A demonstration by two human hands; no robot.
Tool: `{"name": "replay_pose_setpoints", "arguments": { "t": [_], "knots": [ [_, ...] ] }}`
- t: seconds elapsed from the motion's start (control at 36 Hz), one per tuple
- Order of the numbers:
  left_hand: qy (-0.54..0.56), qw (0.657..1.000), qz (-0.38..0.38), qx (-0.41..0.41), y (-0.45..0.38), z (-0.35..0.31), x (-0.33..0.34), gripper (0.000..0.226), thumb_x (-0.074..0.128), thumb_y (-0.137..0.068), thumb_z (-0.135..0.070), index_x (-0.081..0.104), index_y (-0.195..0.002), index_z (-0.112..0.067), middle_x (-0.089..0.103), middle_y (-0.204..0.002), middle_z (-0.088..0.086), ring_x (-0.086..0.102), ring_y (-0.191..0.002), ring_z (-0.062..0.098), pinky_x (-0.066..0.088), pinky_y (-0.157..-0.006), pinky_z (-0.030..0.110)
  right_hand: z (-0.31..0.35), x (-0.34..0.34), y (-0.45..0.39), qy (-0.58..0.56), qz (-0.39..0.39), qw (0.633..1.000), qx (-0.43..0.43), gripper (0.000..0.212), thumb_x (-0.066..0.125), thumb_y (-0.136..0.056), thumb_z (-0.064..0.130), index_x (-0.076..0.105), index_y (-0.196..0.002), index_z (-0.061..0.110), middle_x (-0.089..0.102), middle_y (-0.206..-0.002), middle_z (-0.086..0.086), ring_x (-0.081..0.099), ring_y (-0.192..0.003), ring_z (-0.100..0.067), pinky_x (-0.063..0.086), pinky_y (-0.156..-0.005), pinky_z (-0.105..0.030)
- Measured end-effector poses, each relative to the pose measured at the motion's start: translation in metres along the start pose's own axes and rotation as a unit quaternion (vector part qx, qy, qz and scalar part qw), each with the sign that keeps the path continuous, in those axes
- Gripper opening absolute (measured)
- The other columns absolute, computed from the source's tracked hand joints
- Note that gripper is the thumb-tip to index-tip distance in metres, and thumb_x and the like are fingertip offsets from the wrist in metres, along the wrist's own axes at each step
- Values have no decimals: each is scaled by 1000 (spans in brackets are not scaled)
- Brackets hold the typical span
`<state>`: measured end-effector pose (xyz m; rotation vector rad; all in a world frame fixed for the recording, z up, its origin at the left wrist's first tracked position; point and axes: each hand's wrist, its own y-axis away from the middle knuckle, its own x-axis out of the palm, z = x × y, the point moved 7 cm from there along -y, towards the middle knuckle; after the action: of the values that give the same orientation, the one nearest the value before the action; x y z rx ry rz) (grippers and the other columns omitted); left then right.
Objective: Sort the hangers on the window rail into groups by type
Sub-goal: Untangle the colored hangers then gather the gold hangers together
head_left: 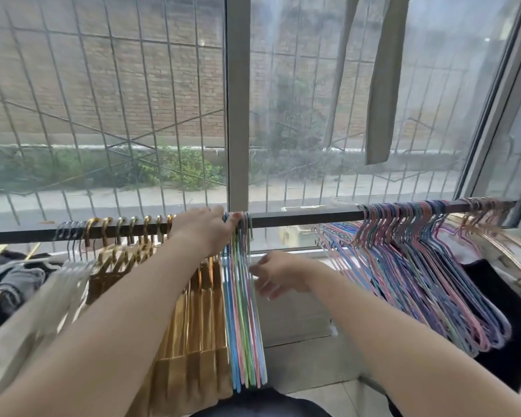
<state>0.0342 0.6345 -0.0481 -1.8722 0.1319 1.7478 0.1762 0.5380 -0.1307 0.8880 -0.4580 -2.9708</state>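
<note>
Behind the dark metal window rail (301, 217) is grilled glass. Thin pastel wire hangers (244, 311), light and springy, hang at its middle. The left hand (205, 230) pinches their hooks, the best hold; the right hand (278, 273) hovers near with loosely spread fingers.
</note>
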Motion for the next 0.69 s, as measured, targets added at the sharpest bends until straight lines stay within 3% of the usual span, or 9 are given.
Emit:
{"name": "replay_pose_setpoints", "arguments": {
  "t": [0.11,0.19,0.28,0.39,0.44,0.56,0.69],
  "knots": [
    [3,1000,5,-3,2,-1,1,79,4,-99,-72,51,-136,-21,60,-137,9,56,-127,28,47,-104,49,1,8,0,-19,-8,1000,1,17,61,-103,23,61,-102,6,68,-83,-11,69,-77,-24,62,-87,-46],
    [-3,1000,6,-5,3,-1,0,81,3,-99,-72,49,-139,-20,59,-140,10,54,-130,29,46,-105,49,-2,7,1,-20,-12,1000,4,14,65,-100,18,65,-93,6,70,-79,-11,70,-74,-24,62,-87,-46],
    [-7,1000,10,-3,4,-2,1,82,3,-99,-72,47,-143,-19,56,-145,10,52,-134,28,45,-108,49,-5,7,5,-36,-19,999,3,12,64,-100,13,64,-102,1,68,-77,-10,68,-67,-21,63,-84,-44],
    [-9,1000,10,-1,6,0,-1,82,3,-99,-73,47,-143,-19,57,-145,9,52,-134,28,45,-108,48,-8,6,12,-63,-38,997,3,16,58,-103,10,59,-113,-2,61,-77,-11,63,-61,-19,60,-60,-32],
    [-6,1000,13,2,7,-1,0,82,4,-99,-73,47,-144,-19,56,-146,9,52,-135,28,45,-109,48,-13,4,16,-54,-56,997,1,19,54,-104,10,58,-115,-4,62,-82,-14,65,-62,-20,58,-56,-29],
    [-10,1000,10,6,7,-1,2,81,3,-99,-73,50,-137,-20,61,-136,8,56,-126,27,47,-103,48,-12,-13,17,-15,-144,989,-33,17,52,-103,8,62,-100,-5,61,-77,-17,60,-57,-23,53,-56,-32],
    [-20,1000,7,6,8,-1,-5,78,4,-100,-71,52,-132,-19,63,-130,8,57,-121,27,48,-100,46,-11,-42,7,-180,-202,963,0,9,52,-99,-2,57,-91,-1,45,-66,-10,40,-42,-19,43,-50,-30]
  ]
}}
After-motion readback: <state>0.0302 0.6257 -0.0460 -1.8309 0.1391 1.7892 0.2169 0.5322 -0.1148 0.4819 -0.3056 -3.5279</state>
